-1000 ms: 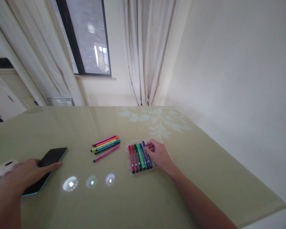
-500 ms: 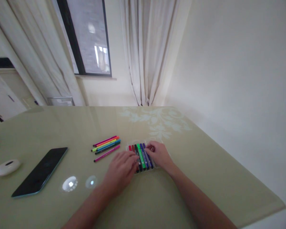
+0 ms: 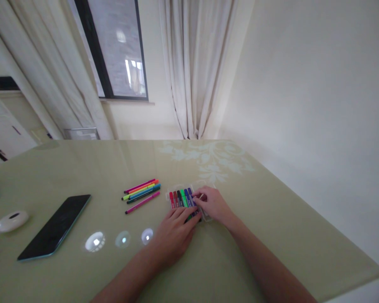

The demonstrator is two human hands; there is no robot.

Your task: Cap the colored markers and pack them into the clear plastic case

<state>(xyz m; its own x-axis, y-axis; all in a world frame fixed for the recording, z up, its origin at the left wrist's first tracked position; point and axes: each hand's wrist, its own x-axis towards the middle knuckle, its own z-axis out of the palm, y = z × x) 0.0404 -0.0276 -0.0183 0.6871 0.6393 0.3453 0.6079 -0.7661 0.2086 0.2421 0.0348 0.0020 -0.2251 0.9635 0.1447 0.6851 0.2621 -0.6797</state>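
A clear plastic case (image 3: 208,216) lies on the table with a row of markers in it: red, dark red, black, a green marker (image 3: 184,198), and blue to purple ones at the right. My left hand (image 3: 177,229) rests across the lower part of the row, its fingers stretched out and hiding the marker ends. At the right end of the row is my right hand (image 3: 213,204), thumb and forefinger bent together by the purple marker (image 3: 190,192). What lies between those fingertips is too small to make out.
Left of the case lie several thin felt-tip pens (image 3: 142,191) in a loose bunch, with a pink pen (image 3: 142,203) apart in front. Farther left are a black tablet-like device (image 3: 55,227) and a white oval object (image 3: 12,221). A wall (image 3: 318,105) borders the table's right side.
My left hand has slid right, from the left markers to across the lower part of the row. My right hand has stayed nearly in place at the row's right end.
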